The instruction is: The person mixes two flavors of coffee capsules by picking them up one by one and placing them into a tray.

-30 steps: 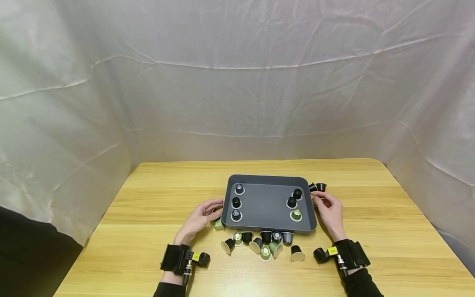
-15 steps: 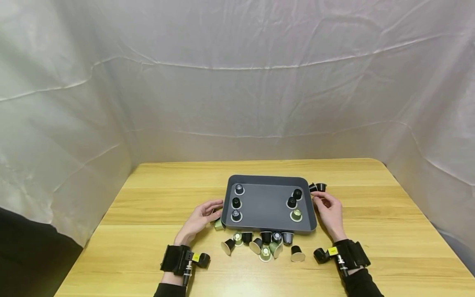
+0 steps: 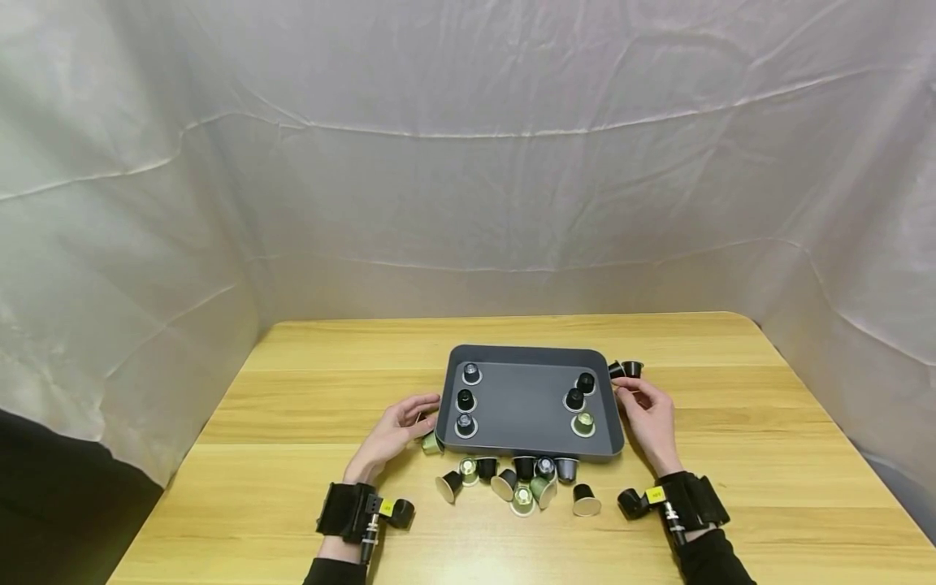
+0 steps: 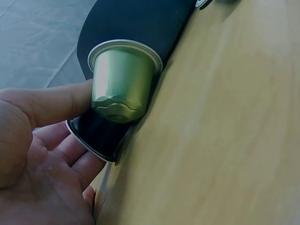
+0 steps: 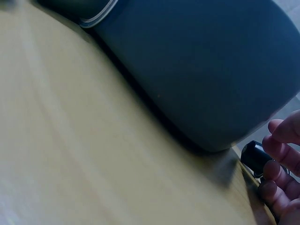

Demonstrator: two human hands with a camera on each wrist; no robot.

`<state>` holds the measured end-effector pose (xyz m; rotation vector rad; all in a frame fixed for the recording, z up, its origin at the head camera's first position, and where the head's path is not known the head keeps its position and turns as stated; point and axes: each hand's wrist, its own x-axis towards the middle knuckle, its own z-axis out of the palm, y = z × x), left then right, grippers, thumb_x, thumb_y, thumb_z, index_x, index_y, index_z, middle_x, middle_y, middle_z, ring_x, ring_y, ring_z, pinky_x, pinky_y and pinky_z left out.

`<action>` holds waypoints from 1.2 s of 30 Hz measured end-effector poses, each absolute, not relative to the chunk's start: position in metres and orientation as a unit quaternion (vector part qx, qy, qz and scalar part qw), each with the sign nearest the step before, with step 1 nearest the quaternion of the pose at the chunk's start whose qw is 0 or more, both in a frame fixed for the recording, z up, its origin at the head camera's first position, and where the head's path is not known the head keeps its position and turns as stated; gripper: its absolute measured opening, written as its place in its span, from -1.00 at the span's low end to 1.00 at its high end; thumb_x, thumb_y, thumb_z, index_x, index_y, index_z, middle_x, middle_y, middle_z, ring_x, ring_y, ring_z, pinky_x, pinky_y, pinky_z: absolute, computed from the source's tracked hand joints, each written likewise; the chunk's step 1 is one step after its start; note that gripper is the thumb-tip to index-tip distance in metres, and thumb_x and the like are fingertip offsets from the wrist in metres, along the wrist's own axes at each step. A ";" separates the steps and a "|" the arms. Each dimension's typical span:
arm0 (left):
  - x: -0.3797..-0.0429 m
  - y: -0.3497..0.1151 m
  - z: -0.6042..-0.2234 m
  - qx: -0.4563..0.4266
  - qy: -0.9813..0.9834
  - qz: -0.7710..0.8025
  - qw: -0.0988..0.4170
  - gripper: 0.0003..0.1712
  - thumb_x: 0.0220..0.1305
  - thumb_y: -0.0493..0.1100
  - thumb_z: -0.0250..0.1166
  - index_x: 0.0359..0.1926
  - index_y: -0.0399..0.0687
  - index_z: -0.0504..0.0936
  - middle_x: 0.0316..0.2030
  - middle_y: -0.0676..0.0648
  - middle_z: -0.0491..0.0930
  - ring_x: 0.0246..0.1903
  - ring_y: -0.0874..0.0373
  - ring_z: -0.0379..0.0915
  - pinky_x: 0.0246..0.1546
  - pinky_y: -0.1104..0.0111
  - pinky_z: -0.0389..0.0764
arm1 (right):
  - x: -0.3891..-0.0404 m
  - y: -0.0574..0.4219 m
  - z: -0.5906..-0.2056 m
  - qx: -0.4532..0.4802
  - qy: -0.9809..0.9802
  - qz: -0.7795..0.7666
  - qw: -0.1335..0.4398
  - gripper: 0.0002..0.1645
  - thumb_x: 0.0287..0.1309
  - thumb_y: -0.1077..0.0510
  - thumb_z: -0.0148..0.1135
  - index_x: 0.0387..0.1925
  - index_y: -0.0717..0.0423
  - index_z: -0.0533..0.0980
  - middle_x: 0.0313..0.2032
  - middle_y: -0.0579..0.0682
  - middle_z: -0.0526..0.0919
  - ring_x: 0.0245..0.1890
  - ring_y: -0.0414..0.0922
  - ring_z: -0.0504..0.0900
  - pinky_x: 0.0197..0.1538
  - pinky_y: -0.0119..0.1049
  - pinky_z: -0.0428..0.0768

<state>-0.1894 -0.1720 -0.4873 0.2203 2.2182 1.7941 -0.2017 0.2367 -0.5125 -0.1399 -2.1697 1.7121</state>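
Observation:
A dark grey tray [image 3: 521, 406] stands on the table between both hands, with several coffee capsules in two columns at its left and right ends. My left hand [image 3: 391, 431] lies at the tray's left side, fingers extended and thumb beside a green capsule [image 4: 123, 82]. Below that capsule, a black capsule [image 4: 98, 133] lies in front of the fingers in the left wrist view. My right hand [image 3: 653, 418] is at the tray's right side, fingers loosely bent. Close to its fingertips lies a black capsule [image 5: 254, 157], partly hidden by the fingers.
Several loose capsules [image 3: 522, 497] in black, green and grey lie along the tray's front edge, some tipped on their sides. Another black capsule [image 3: 633, 369] is past the right hand. White sheeting [image 3: 512, 203] hangs behind the wooden table [image 3: 329, 349].

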 end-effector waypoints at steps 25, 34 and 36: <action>-0.180 -0.172 -0.469 0.151 0.934 0.322 -0.046 -0.69 0.07 -0.44 0.42 -0.10 -0.28 0.71 -0.14 -0.22 0.76 -0.07 -0.15 0.68 0.10 0.00 0.66 | -0.204 0.238 -0.515 -0.058 -0.778 0.597 0.188 -0.79 0.34 0.28 0.21 -0.09 0.28 0.68 -0.44 -0.41 0.63 -0.47 -0.42 0.55 -0.35 -0.59 0.52; -0.182 -0.156 -0.442 0.163 0.937 0.289 -0.111 -0.60 0.37 -0.27 0.26 0.16 -0.38 0.56 0.01 -0.34 0.67 0.00 -0.19 0.65 0.10 0.02 0.68 | -0.197 0.232 -0.499 -0.063 -0.774 0.605 0.176 -0.77 0.32 0.34 0.19 -0.08 0.37 0.66 -0.38 -0.13 0.72 -0.48 -0.43 0.54 -0.36 -0.59 0.51; -0.183 -0.147 -0.434 0.177 0.934 0.290 -0.112 -0.59 0.44 -0.21 0.19 0.19 -0.38 0.53 0.06 -0.35 0.65 0.05 -0.21 0.63 0.15 0.00 0.65 | -0.193 0.229 -0.491 -0.062 -0.777 0.601 0.176 -0.77 0.31 0.37 0.18 -0.08 0.39 0.66 -0.33 0.04 0.74 -0.48 -0.41 0.55 -0.36 -0.59 0.51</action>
